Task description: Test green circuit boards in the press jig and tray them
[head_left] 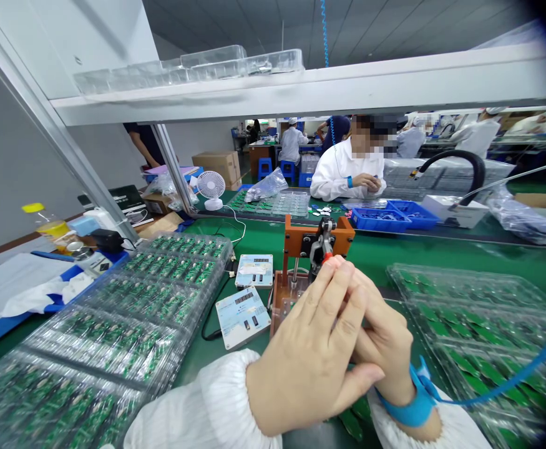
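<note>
My left hand and my right hand press together in front of an orange test fixture, the left lying over the right's fingers. Nothing shows between them. My fingertips sit just below the fixture's metal toggle clamp with its red grip, and they hide the fixture's lower middle. A blue wrist strap circles my right wrist. Two digital meter boxes lie left of my hands. Clear trays of green circuit boards are stacked on my left, and more lie on my right.
A green mat covers the bench. Across it, a co-worker in a white smock sits behind blue bins and more trays. A small white fan stands far left. A white shelf with clear trays runs overhead.
</note>
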